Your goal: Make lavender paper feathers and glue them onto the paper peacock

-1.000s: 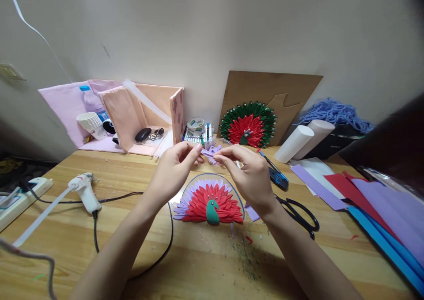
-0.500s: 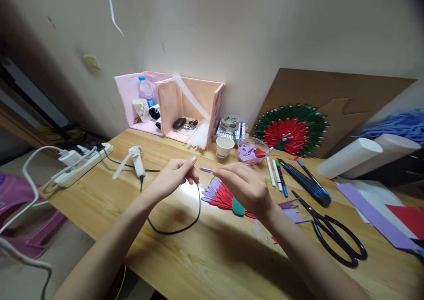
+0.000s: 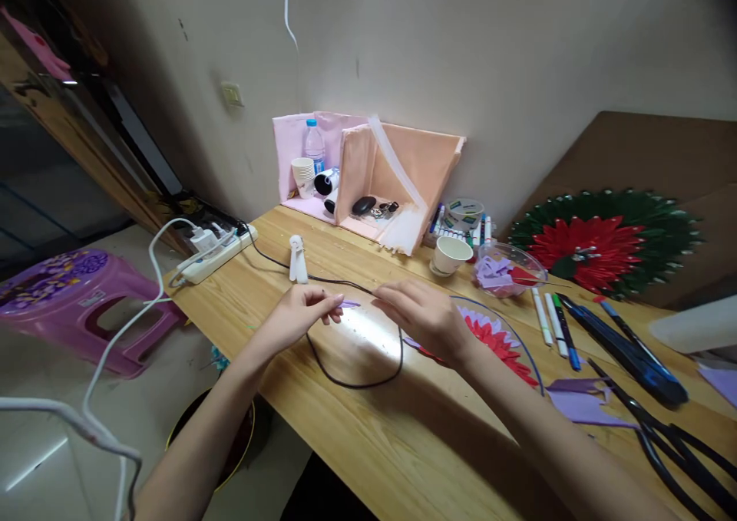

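Note:
My left hand (image 3: 302, 318) pinches a small lilac paper strip (image 3: 348, 304) between thumb and fingers, just above the wooden table (image 3: 368, 421). My right hand (image 3: 423, 318) hovers close to the strip's other end, fingers curled loosely, holding nothing that I can see. Under my right wrist lies a red and lilac paper peacock (image 3: 495, 337) on a clear disc. A white glue gun (image 3: 298, 258) lies beyond my left hand, its black cord (image 3: 357, 379) looping under both hands.
A paper cup (image 3: 451, 255) and a clear bowl of lilac pieces (image 3: 502, 269) sit behind the peacock. Markers (image 3: 556, 318) and black scissors (image 3: 673, 436) lie at the right. A power strip (image 3: 216, 252) sits at the table's left edge, above a purple stool (image 3: 74, 306). A pink organiser (image 3: 391, 179) stands against the wall.
The view has swung left and both hands have dropped closer to the table. The lilac strip has stayed pinched in my left hand; my right hand has eased back from it.

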Demonstrator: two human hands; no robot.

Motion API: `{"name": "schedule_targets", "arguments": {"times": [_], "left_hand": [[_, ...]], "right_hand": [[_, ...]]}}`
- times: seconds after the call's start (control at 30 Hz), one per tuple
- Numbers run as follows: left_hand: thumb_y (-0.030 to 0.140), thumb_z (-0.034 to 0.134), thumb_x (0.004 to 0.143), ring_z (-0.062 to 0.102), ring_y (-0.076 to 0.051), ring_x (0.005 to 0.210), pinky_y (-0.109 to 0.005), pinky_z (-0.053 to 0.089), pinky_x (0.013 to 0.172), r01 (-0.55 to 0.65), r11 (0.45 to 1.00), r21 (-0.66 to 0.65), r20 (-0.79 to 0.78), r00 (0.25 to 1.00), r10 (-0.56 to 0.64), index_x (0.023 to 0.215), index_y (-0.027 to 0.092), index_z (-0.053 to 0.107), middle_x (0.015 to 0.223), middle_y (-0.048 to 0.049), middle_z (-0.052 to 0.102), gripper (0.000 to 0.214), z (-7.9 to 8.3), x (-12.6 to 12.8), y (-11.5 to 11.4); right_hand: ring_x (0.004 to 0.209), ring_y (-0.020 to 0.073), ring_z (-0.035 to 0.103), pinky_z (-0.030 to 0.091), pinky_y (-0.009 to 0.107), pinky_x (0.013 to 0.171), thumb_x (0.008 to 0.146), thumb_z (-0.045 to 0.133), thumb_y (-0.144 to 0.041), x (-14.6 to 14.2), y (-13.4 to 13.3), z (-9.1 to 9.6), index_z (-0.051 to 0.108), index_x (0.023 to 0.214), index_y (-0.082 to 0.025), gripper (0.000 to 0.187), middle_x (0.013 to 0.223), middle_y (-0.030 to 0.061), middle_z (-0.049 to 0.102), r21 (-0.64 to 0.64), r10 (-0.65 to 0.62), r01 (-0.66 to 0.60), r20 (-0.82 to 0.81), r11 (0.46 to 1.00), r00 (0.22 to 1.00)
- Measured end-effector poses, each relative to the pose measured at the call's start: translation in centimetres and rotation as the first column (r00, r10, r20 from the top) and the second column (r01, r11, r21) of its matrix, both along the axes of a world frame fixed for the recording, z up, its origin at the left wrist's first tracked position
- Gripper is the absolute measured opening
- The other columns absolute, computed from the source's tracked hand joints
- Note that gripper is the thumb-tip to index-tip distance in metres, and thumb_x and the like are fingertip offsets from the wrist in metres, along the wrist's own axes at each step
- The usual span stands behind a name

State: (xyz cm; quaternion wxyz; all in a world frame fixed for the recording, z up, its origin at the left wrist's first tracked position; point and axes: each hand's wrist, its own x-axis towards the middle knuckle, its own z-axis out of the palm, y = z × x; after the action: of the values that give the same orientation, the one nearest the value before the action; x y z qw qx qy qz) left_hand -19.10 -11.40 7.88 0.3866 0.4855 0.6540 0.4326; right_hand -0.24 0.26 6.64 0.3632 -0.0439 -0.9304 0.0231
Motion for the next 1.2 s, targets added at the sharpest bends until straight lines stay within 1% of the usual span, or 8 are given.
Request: {"name": "schedule_targets", "arguments": {"times": [0.07, 0.17, 0.23, 0.4, 0.53, 0.77, 0.87, 1.2], "left_hand": [[0.046, 0.060, 0.073, 0.057, -0.014, 0.059, -0.024, 0.044, 0.058, -0.096, 0.995, 0.011, -0.061, 0.993, 0.096, 0.068, 0.013, 0.068, 0.065, -0.0067, 0.067, 0.034, -1.2, -1.8, -1.2], [0.047, 0.059, 0.072, 0.059, -0.016, 0.062, -0.025, 0.043, 0.059, -0.264, 0.964, -0.025, -0.170, 0.952, 0.256, 0.074, 0.013, 0.071, 0.069, -0.0070, 0.069, 0.035, -3.4, -5.1, -2.9], [0.048, 0.060, 0.070, 0.059, -0.016, 0.059, -0.024, 0.040, 0.055, -0.439, 0.898, -0.036, -0.253, 0.873, 0.417, 0.072, 0.014, 0.071, 0.067, -0.0066, 0.070, 0.036, -5.0, -7.3, -3.6], [0.043, 0.062, 0.069, 0.060, -0.017, 0.059, -0.024, 0.038, 0.054, -0.663, 0.738, 0.125, -0.298, 0.685, 0.665, 0.067, 0.015, 0.071, 0.065, -0.0067, 0.069, 0.030, -7.4, -10.4, -3.2], [0.037, 0.064, 0.068, 0.062, -0.017, 0.061, -0.025, 0.041, 0.058, -0.719, 0.673, 0.173, -0.212, 0.640, 0.739, 0.064, 0.015, 0.070, 0.063, -0.0061, 0.069, 0.024, -8.2, -10.6, -2.1], [0.041, 0.061, 0.072, 0.062, -0.015, 0.062, -0.023, 0.045, 0.061, -0.729, 0.655, 0.200, -0.111, 0.647, 0.754, 0.069, 0.014, 0.067, 0.066, -0.0054, 0.069, 0.027, -9.6, -10.2, -1.5], [0.042, 0.062, 0.070, 0.062, -0.015, 0.061, -0.023, 0.045, 0.060, -0.738, 0.639, 0.214, -0.046, 0.646, 0.762, 0.068, 0.014, 0.066, 0.065, -0.0052, 0.068, 0.028, -9.8, -10.4, -1.6], [0.042, 0.062, 0.070, 0.061, -0.015, 0.061, -0.023, 0.044, 0.060, -0.759, 0.614, 0.217, -0.009, 0.627, 0.779, 0.066, 0.015, 0.064, 0.064, -0.0040, 0.067, 0.027, -10.4, -11.1, -1.6]], "right_hand": [[0.078, 0.0192, 0.063, 0.049, 0.031, 0.069, 0.088, 0.049, -0.020, -1.9, 0.2, -0.7, 0.063, 0.087, -0.016, 0.015, 0.083, 0.0091, 0.068, -0.229, -0.113, 0.115, 0.022, 0.967, 0.993], [0.076, 0.0183, 0.063, 0.048, 0.030, 0.068, 0.086, 0.049, -0.023, -5.8, 0.1, -2.3, 0.061, 0.085, -0.016, 0.014, 0.083, 0.0077, 0.068, -0.544, -0.170, 0.195, 0.097, 0.816, 0.981], [0.074, 0.0179, 0.063, 0.047, 0.029, 0.067, 0.085, 0.050, -0.027, -9.0, -0.1, -3.6, 0.060, 0.087, -0.015, 0.016, 0.085, 0.0083, 0.068, -0.666, -0.165, 0.214, 0.137, 0.714, 0.977], [0.091, 0.0250, 0.057, 0.043, 0.035, 0.077, 0.076, 0.058, -0.041, -16.8, -0.4, -6.3, 0.057, 0.099, -0.011, 0.038, 0.097, 0.0143, 0.062, -0.675, -0.254, 0.294, 0.160, 0.677, 0.954], [0.082, 0.0240, 0.057, 0.041, 0.032, 0.070, 0.077, 0.052, -0.035, -20.3, -0.2, -7.5, 0.059, 0.087, -0.013, 0.025, 0.087, 0.0123, 0.062, -0.684, -0.233, 0.352, 0.265, 0.638, 0.936], [0.069, 0.0186, 0.056, 0.040, 0.027, 0.064, 0.084, 0.041, -0.036, -17.4, -1.1, -7.6, 0.058, 0.089, -0.015, 0.028, 0.077, 0.0049, 0.062, -0.796, -0.164, 0.129, 0.038, 0.591, 0.986], [0.071, 0.0167, 0.058, 0.041, 0.025, 0.066, 0.086, 0.040, -0.039, -14.8, -2.2, -7.3, 0.059, 0.092, -0.016, 0.031, 0.079, 0.0036, 0.062, -0.817, -0.013, 0.012, 0.006, 0.577, 1.000], [0.051, 0.0130, 0.051, 0.038, 0.023, 0.052, 0.083, 0.039, -0.036, -13.5, -4.2, -8.4, 0.054, 0.075, -0.016, 0.026, 0.055, -0.0022, 0.051, -0.805, 0.091, 0.072, 0.154, 0.589, 0.984]]}}
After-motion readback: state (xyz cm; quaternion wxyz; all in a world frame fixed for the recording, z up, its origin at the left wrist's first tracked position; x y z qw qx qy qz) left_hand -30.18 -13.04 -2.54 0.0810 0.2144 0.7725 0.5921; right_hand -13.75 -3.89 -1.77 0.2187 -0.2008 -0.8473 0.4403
